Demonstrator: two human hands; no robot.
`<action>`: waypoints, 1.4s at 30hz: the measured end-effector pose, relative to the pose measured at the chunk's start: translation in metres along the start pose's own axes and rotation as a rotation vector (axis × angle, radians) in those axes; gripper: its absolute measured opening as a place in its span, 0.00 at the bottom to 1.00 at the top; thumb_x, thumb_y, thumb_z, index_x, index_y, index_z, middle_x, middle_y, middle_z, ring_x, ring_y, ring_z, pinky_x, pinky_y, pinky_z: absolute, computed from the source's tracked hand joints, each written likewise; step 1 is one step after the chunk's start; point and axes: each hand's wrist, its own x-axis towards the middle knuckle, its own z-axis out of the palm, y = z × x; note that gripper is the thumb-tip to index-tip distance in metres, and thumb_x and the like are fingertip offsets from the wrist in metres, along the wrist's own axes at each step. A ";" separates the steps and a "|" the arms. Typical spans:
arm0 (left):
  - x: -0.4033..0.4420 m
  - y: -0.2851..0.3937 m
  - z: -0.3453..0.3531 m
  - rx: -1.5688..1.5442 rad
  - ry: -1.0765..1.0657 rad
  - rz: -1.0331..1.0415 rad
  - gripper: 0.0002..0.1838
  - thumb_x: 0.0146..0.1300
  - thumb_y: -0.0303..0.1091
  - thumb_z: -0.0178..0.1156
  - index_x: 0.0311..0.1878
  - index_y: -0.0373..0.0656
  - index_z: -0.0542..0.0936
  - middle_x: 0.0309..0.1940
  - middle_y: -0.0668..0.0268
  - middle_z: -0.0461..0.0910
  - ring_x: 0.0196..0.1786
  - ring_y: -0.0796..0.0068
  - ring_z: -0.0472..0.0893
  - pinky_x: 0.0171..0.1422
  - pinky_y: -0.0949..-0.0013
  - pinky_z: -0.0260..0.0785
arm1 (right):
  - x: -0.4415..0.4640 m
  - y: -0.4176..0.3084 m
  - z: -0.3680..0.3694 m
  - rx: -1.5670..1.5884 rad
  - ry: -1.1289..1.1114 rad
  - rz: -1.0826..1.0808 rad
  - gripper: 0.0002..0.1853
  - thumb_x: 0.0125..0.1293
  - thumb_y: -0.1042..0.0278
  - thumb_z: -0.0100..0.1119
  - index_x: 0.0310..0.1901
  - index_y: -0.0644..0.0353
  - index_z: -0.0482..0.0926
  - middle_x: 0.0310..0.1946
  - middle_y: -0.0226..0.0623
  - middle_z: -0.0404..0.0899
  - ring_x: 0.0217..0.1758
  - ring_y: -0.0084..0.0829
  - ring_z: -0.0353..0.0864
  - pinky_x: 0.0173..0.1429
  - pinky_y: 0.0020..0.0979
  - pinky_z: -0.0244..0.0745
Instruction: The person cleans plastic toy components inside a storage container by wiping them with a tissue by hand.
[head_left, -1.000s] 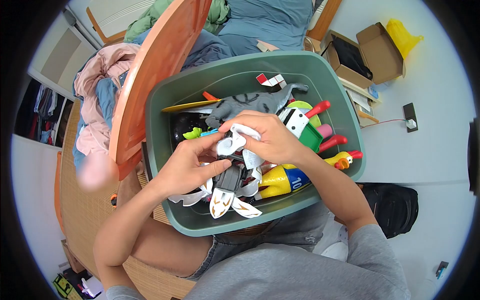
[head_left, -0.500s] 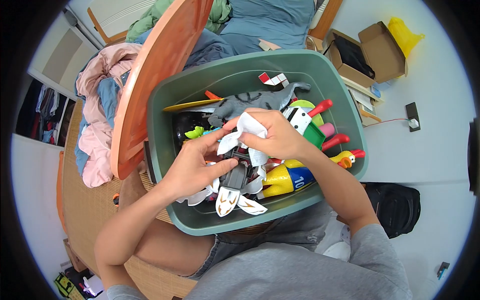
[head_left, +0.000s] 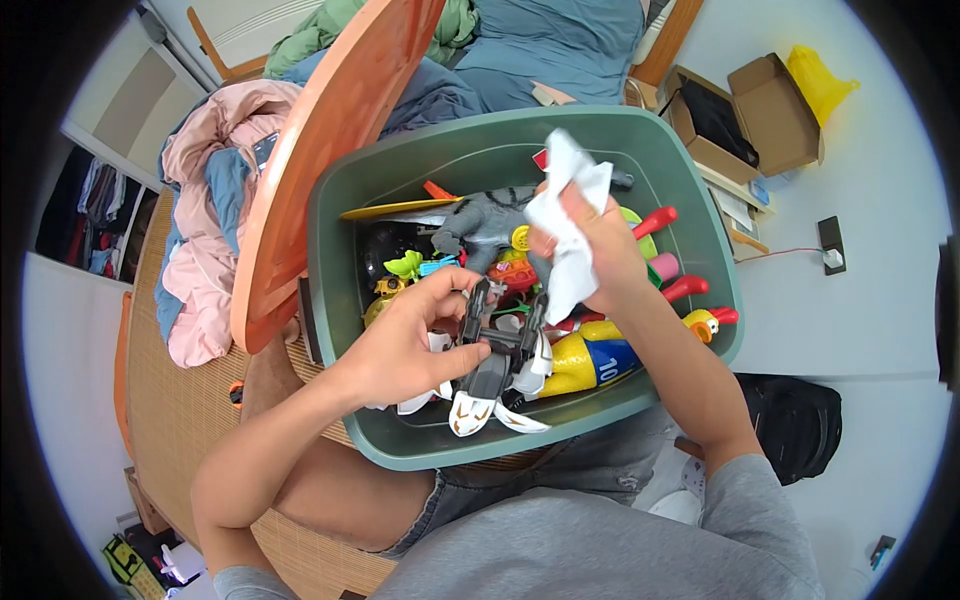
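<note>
My left hand (head_left: 415, 335) is closed on a dark grey and white toy figure (head_left: 489, 372) with gold markings, held over the near part of a green plastic bin (head_left: 335, 255). My right hand (head_left: 607, 245) grips a white tissue (head_left: 568, 235), raised to the right of the figure and apart from it; the tissue's top is blurred. Beneath the hands lie a grey striped toy animal (head_left: 490, 222), partly hidden, and a yellow rubber chicken (head_left: 585, 358) in a blue shirt. Several small colourful toys fill the space around them.
An orange lid (head_left: 330, 150) leans upright at the bin's left edge. Beyond it lie pink bedding (head_left: 205, 275) and a blue sheet (head_left: 545, 50). An open cardboard box (head_left: 770, 110) stands at the right, a black bag (head_left: 790, 425) below it. The bin rests on a woven mat (head_left: 190, 400).
My right hand has lifted the tissue off the toy figure and moved up and right. My left hand still holds the figure, whose grey upper parts now show.
</note>
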 end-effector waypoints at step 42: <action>0.000 -0.001 -0.015 0.191 0.128 0.151 0.24 0.61 0.28 0.67 0.61 0.33 0.76 0.32 0.70 0.78 0.36 0.86 0.74 0.45 0.75 0.73 | -0.009 -0.016 0.002 -0.770 -0.735 0.124 0.13 0.49 0.75 0.73 0.38 0.62 0.84 0.37 0.31 0.85 0.41 0.22 0.82 0.47 0.25 0.74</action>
